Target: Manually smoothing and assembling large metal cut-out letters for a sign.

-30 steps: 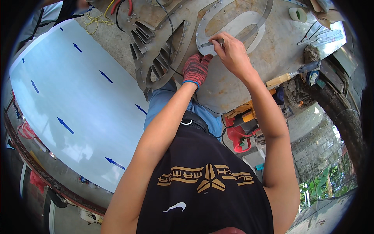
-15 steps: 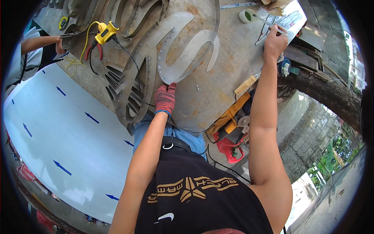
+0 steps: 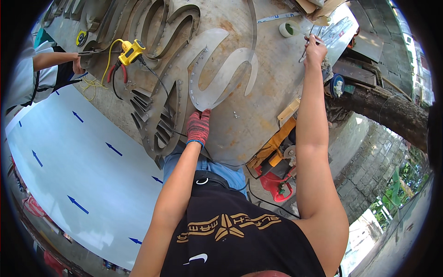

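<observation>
1. The left hand [image 3: 198, 128], in a red knit glove, rests closed on the lower edge of the curved clear letter panel [image 3: 221, 69], which lies flat on the rusty metal worktable [image 3: 258, 115].
2. The right hand [image 3: 315, 50] reaches far up to the table's top edge, fingers pinched on a thin tool [image 3: 306, 46] beside a tape roll [image 3: 288, 28].
3. Bare table stretches between the two hands.
4. Metal letter frames [image 3: 157, 115] crowd the panel's left edge; a yellow power tool [image 3: 131, 51] lies beyond them, near another person's hand [image 3: 76, 69].
</observation>
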`<action>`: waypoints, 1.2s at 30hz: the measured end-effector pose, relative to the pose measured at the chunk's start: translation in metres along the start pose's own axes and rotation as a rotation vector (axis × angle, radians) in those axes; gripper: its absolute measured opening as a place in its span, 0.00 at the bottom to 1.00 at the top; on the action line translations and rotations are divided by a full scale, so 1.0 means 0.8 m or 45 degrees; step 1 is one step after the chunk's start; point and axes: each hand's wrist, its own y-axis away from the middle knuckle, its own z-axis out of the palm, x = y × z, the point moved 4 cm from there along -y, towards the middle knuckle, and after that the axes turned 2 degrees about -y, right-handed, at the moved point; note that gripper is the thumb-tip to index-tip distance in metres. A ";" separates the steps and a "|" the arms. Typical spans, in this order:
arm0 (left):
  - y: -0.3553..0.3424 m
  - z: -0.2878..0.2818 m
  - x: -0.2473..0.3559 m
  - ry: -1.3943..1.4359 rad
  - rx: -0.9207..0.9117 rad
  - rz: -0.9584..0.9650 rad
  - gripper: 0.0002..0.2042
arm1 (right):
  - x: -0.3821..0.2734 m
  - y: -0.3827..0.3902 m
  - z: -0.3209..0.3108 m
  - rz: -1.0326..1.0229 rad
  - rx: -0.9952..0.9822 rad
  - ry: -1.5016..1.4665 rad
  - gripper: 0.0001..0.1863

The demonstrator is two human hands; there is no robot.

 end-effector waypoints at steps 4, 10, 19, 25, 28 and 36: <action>-0.002 -0.001 -0.005 -0.003 0.060 0.060 0.27 | -0.011 0.003 -0.001 -0.036 0.030 0.287 0.14; 0.002 -0.002 0.000 0.008 0.069 0.074 0.27 | -0.007 -0.002 0.016 -0.071 0.054 0.475 0.14; -0.004 0.001 -0.005 -0.007 0.043 0.033 0.28 | -0.012 0.000 0.004 0.092 -0.034 0.034 0.12; -0.008 0.004 -0.014 -0.045 0.030 -0.006 0.27 | -0.045 0.027 -0.020 0.145 -0.033 -0.061 0.11; -0.003 0.001 -0.012 -0.014 0.034 0.011 0.26 | -0.062 0.047 -0.028 0.180 -0.090 -0.076 0.10; 0.012 -0.006 0.022 -0.090 0.064 0.029 0.28 | -0.086 0.187 0.021 0.237 -0.692 -0.065 0.15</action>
